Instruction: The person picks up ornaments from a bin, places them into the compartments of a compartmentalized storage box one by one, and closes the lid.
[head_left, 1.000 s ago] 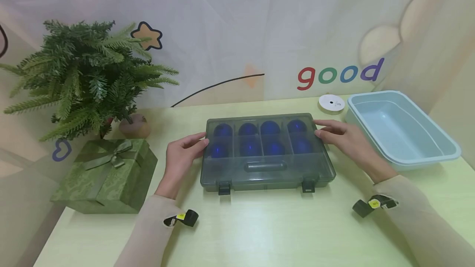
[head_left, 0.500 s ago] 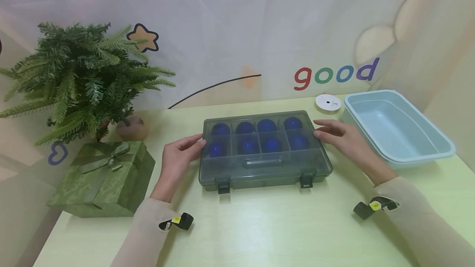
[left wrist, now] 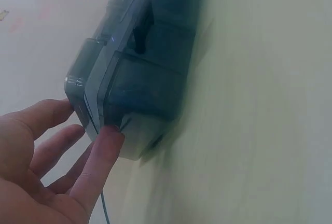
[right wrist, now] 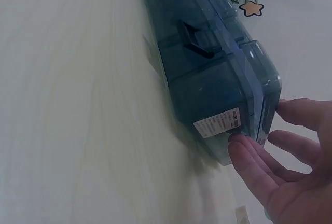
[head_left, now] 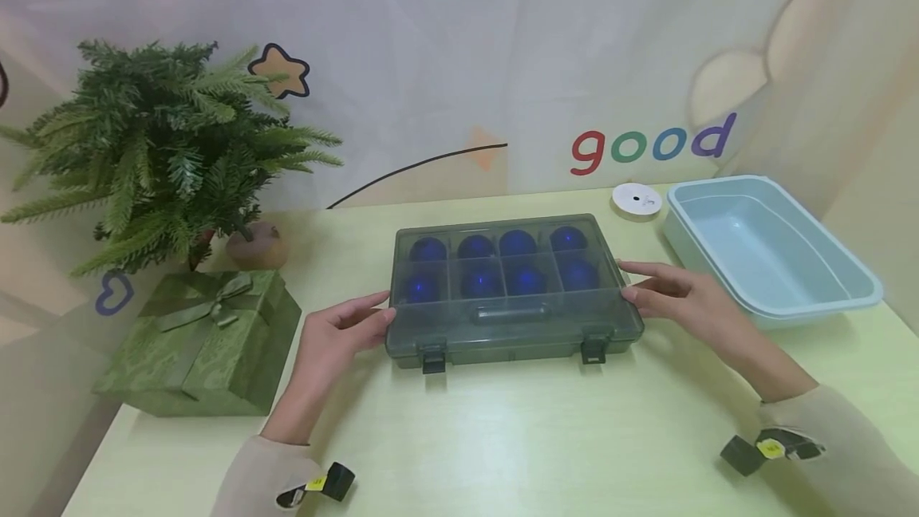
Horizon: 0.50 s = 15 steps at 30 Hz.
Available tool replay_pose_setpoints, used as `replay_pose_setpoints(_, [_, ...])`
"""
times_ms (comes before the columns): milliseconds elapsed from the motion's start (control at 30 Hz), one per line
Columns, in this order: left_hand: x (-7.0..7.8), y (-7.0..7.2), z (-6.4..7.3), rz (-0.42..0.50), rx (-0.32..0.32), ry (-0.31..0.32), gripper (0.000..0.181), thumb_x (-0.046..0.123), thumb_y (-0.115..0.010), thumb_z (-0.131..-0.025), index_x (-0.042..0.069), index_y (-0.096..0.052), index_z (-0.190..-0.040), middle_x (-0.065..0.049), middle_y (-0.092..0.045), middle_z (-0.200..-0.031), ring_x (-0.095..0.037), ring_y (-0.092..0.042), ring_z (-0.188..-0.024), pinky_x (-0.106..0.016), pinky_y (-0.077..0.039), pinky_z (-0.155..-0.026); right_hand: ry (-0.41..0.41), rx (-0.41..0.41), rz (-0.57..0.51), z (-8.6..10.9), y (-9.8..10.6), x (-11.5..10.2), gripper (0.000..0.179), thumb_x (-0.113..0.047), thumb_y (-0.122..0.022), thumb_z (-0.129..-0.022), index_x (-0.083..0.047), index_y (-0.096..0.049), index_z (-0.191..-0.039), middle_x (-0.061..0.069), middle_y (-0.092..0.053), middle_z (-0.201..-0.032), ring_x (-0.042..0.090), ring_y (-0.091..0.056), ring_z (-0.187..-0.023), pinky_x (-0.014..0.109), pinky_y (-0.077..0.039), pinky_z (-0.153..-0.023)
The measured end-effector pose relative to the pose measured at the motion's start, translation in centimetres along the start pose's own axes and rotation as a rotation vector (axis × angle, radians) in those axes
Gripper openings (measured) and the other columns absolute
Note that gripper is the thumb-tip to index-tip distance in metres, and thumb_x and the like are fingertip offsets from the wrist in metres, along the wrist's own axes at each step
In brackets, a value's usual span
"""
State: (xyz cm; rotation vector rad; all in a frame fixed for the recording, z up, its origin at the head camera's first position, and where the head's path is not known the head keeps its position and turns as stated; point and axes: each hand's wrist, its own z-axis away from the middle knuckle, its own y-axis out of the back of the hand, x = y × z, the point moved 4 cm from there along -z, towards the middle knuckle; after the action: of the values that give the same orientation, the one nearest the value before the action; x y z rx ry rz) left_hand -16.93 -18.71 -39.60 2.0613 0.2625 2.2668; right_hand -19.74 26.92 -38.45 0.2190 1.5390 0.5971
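Note:
A translucent grey-green divided case lies on the table with its lid down, and blue balls show in its compartments. Along its front edge two black latches hang flipped down. My left hand is at the case's left end, fingertips touching the side near the lid seam. At the opposite end my right hand touches the side in the same way. In the right wrist view, the fingertips are beside a white printed label. Some of each hand's fingers are hidden in the head view.
On the left stand a green gift box with a bow and a small artificial pine tree. A light blue basin is at the right, with a white ribbon spool behind it. A printed cloth hangs at the back.
Both hands have slid along the case's ends toward its front edge. The right fingers have come from slightly apart to touching the side. The case stays in place with its lid down.

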Motion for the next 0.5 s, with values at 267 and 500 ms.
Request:
replay_pose_setpoints(267, [0.1,-0.1,0.7,-0.002,0.001,0.000,0.038,0.017,-0.085,-0.094,0.007,-0.077,-0.129,-0.013,-0.078,-0.112,-0.019,-0.077,-0.088,-0.032,-0.064,-0.084,-0.011,0.027,0.024,0.6,0.0,-0.5,0.057,-0.037,-0.074,-0.103,-0.011,-0.060,-0.152,0.016,-0.071,-0.131,0.010,-0.073,-0.104,0.018,-0.056,-0.089])
replay_pose_setpoints(500, [0.2,-0.3,-0.4,-0.061,0.035,-0.018,0.035,0.021,-0.085,-0.094,0.012,-0.079,-0.127,-0.011,-0.078,-0.111,-0.018,-0.077,-0.088,-0.029,-0.063,-0.083,-0.029,0.043,0.101,-0.4,-0.1,-0.6,0.059,-0.045,-0.072,-0.102,-0.017,-0.060,-0.153,0.011,-0.071,-0.135,0.005,-0.071,-0.105,0.015,-0.053,-0.088])
